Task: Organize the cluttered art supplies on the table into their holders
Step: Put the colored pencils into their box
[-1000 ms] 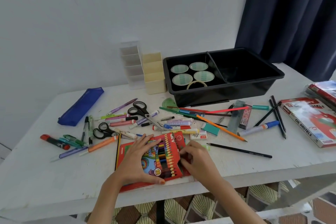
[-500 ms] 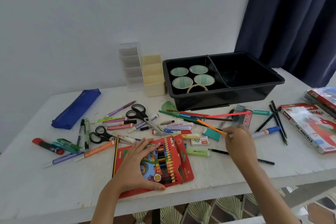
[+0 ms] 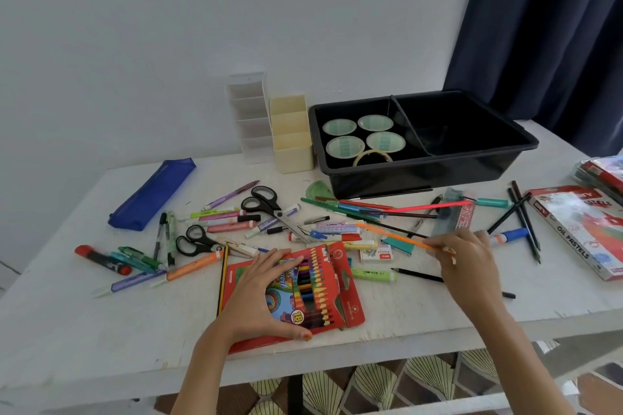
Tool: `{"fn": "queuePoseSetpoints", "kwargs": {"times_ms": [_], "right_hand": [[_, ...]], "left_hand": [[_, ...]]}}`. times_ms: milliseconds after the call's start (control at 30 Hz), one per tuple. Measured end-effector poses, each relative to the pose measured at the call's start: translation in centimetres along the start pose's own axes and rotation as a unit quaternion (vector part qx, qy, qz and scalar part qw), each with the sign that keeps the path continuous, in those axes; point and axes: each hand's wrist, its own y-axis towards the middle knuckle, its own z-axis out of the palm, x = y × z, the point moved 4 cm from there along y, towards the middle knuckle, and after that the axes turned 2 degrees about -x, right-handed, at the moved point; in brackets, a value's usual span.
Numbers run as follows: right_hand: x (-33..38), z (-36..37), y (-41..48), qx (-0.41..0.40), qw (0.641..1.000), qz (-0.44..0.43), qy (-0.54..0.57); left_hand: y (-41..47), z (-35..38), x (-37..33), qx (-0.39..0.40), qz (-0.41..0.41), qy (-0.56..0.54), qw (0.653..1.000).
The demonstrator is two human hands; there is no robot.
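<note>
Pressing flat with fingers spread, left hand covers part of the red pencil box near the table front edge. Right hand pinches an orange pencil, blurred, near end hidden in the fingers. Farther back: cream holder, black tray

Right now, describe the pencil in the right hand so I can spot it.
In front of the black tray, the right hand pinches one end of an orange pencil slanting up-left. Its bright orange sets it apart: the pink pencil lies behind it, the black pencil nearer the edge of the table.
</note>
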Motion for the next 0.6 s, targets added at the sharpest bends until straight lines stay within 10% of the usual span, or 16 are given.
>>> {"fn": "queuePoseSetpoints", "kwargs": {"times_ms": [600], "right_hand": [[8.1,3.8,-5.7,0.209,0.967,-0.134,0.059]], "left_hand": [[-0.7,0.4,-0.6,0.011,0.013,0.010,1.000]]}}
